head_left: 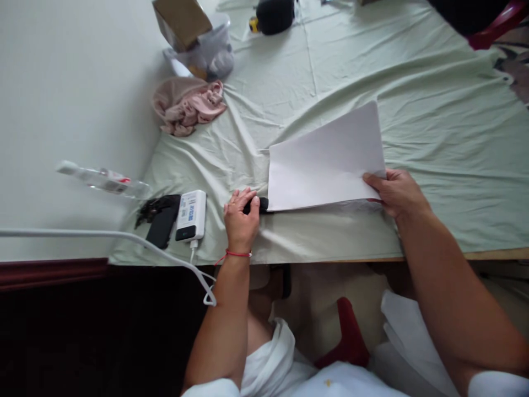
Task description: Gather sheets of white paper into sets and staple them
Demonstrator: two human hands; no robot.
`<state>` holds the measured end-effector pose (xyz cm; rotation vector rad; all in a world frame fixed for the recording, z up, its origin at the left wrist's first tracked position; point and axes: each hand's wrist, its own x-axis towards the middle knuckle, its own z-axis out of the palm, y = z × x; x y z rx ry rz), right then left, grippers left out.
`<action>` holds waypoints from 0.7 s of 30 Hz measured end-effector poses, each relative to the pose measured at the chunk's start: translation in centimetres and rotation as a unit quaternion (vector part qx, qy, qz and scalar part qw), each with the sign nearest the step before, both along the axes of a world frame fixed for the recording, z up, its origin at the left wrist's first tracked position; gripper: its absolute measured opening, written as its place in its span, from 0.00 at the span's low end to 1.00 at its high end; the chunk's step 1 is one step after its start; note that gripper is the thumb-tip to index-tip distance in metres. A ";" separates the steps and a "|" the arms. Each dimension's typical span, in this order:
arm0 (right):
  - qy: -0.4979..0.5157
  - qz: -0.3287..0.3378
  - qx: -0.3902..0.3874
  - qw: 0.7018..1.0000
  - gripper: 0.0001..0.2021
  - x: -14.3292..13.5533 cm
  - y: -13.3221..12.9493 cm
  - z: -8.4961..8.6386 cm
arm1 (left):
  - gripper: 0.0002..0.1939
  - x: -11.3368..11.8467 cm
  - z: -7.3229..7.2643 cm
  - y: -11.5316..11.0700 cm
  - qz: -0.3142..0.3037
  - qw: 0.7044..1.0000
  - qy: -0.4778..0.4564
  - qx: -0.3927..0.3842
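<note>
A stack of white paper sheets (326, 157) is held at a slant over the table, its right side raised. My right hand (399, 190) is closed on its lower right edge, thumb on top and fingers beneath. Something red shows under the sheets beside those fingers. At the stack's lower left corner lies a black stapler (262, 205), partly covered by my left hand (243, 215). The left fingers and thumb are wrapped over it, and its end meets the paper corner.
Left of my hands lie a white power bank (191, 216) with a cable, a black phone (163, 223) and a clear plastic bottle (109, 181). A pink cloth (190, 105), a plastic bin (219, 49) and a cardboard box (182, 22) stand farther back. A white cord (124, 234) crosses the left side.
</note>
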<state>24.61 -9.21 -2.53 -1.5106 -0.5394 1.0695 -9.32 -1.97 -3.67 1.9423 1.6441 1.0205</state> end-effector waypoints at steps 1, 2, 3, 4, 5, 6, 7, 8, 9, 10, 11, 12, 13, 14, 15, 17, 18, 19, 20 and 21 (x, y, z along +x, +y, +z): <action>0.001 -0.001 0.001 1.000 0.12 0.0 0.0 -0.1 | 0.10 0.0 0.0 0.0 -0.002 1.000 0.001 -0.002; 0.002 -0.003 0.001 1.000 0.12 0.0 0.1 -0.2 | 0.10 -0.1 0.1 0.0 -0.004 1.000 0.002 -0.003; 0.004 -0.006 0.000 1.000 0.12 0.0 0.1 -0.2 | 0.10 -0.1 0.1 0.0 -0.007 1.000 0.004 -0.005; 0.005 -0.009 -0.001 1.000 0.13 -0.1 0.2 -0.2 | 0.10 -0.2 0.2 0.0 -0.009 1.000 0.006 -0.007; 0.006 -0.011 -0.001 1.000 0.13 -0.1 0.2 -0.2 | 0.11 -0.2 0.3 0.0 -0.012 1.000 0.008 -0.008; 0.007 -0.011 -0.002 1.000 0.13 -0.2 0.2 -0.2 | 0.11 -0.3 0.3 0.0 -0.014 1.000 0.011 -0.011; 0.008 -0.011 -0.002 1.000 0.13 -0.3 0.2 -0.2 | 0.11 -0.3 0.4 0.0 -0.017 1.000 0.014 -0.014; 0.011 -0.010 -0.002 1.000 0.12 -0.3 0.3 -0.1 | 0.11 -0.4 0.4 0.0 -0.020 0.999 0.019 -0.019; 0.014 -0.009 -0.003 1.000 0.12 -0.4 0.3 0.0 | 0.12 -0.3 0.5 0.0 -0.022 0.999 0.027 -0.025; 0.017 -0.010 -0.005 1.000 0.11 -0.4 0.3 0.2 | 0.12 -0.3 0.5 -0.1 -0.022 0.998 0.038 -0.033; 0.020 -0.012 -0.008 1.000 0.11 -0.5 0.3 0.3 | 0.12 -0.2 0.6 -0.2 -0.020 0.998 0.052 -0.040; 0.022 -0.017 -0.013 1.000 0.11 -0.5 0.3 0.4 | 0.12 0.0 0.7 -0.3 -0.017 0.997 0.067 -0.046; 0.023 -0.024 -0.019 0.999 0.10 -0.5 0.2 0.5 | 0.12 0.2 0.7 -0.5 -0.012 0.995 0.081 -0.051; 0.023 -0.030 -0.026 0.999 0.10 -0.5 0.2 0.6 | 0.12 0.4 0.8 -0.6 -0.007 0.994 0.092 -0.055; 0.024 -0.034 -0.031 0.999 0.09 -0.5 0.2 0.7 | 0.12 0.6 0.9 -0.8 -0.003 0.993 0.099 -0.057; 0.024 -0.034 -0.036 0.998 0.07 -0.6 0.1 0.9 | 0.11 1.0 0.9 -1.1 0.000 0.993 0.103 -0.059; 0.023 -0.030 -0.037 0.999 0.06 -0.7 0.0 0.9 | 0.11 1.1 0.9 -1.1 0.001 0.993 0.102 -0.058; 0.019 -0.026 -0.036 0.999 0.06 -0.7 -0.1 1.0 | 0.11 1.2 0.8 -1.1 0.001 0.994 0.099 -0.054; 0.012 -0.022 -0.032 0.999 0.05 -0.8 -0.2 1.1 | 0.11 1.1 0.6 -1.1 0.003 0.994 0.095 -0.048; 0.004 -0.019 -0.028 0.999 0.05 -0.9 -0.3 1.2 | 0.11 0.9 0.4 -0.9 0.005 0.995 0.090 -0.039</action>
